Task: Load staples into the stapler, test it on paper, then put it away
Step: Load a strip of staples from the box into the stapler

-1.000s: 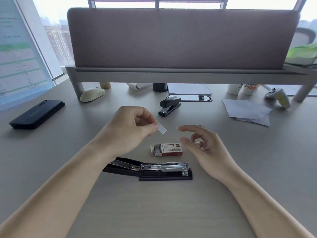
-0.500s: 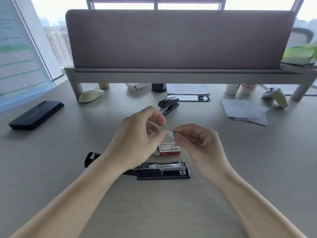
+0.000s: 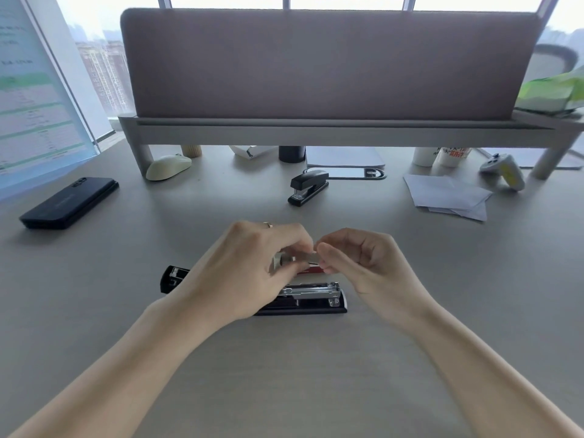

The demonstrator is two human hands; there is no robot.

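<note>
From the head camera, the stapler lay opened out flat on the desk, just in front of the person. Its long axis ran left to right: the metal staple channel faced up with its front end pointing right, and the black lid was folded back to the left, partly hidden under the left wrist. Just above it, the left hand and the right hand met fingertip to fingertip, each pinching one end of a short strip of staples – the strip lay roughly level and along the same left-to-right line as the stapler. The red and white staple box sat on the desk just behind the stapler, mostly covered by the fingers. Farther back stood a second, closed stapler, its nose angled toward the person and to the left. Loose sheets of paper lay well to the right, near a game controller – a dark phone and a pale mouse lay off to the left, below the grey divider panel.
</note>
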